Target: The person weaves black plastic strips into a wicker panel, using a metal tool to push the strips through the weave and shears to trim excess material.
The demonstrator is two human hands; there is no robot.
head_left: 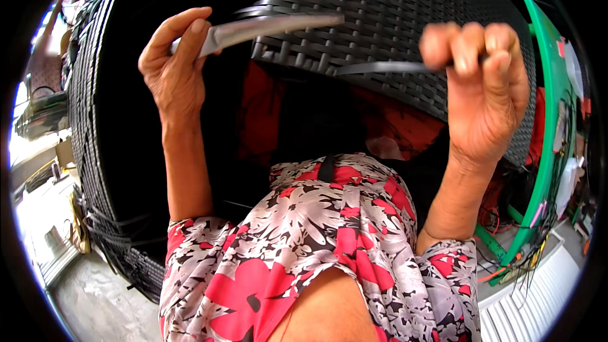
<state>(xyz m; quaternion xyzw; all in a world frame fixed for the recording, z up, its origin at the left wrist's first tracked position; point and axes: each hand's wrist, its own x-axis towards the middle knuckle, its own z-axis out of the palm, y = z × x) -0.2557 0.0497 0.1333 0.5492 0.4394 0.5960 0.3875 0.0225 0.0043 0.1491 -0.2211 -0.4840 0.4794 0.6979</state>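
My left hand is raised and grips a knife by its handle, the grey blade pointing right against the edge of a black woven wicker panel. My right hand is closed on a flat black plastic weaving strip, which runs left from my fingers to the panel's lower edge. The blade tip lies just above the strip. Both forearms come up from my flowered red, white and black garment.
A black woven furniture piece stands upright at the left, with loose strips at its base. A green metal frame with hanging cords is at the right. Grey floor shows at the lower left, a white ribbed surface at the lower right.
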